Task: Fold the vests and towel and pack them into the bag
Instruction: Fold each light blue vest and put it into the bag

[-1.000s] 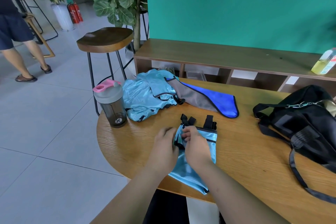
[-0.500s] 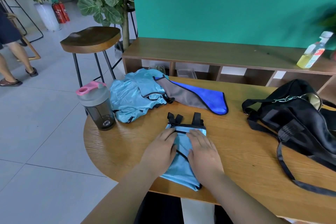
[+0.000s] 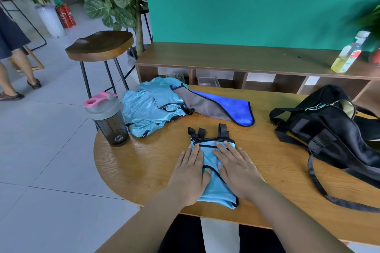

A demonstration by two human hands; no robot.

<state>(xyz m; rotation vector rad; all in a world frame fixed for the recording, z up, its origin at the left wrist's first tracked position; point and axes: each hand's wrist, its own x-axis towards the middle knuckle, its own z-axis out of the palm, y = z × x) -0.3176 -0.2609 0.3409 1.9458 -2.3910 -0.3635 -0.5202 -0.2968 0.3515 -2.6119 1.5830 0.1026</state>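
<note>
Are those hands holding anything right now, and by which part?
Nothing is gripped. The left hand and right hand lie flat, pressing the folded light-blue vest onto the table, one on each side.

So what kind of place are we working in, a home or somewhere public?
Likely an office lounge or studio-type space rather than a home: a teal backdrop wall, red fire extinguishers standing on the tiled floor, and a wooden bar stool beside the round wooden table.

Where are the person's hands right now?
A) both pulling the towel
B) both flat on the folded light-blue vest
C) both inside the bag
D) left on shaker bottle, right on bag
B: left hand and right hand lie flat, fingers straight, on the folded vest.
</note>
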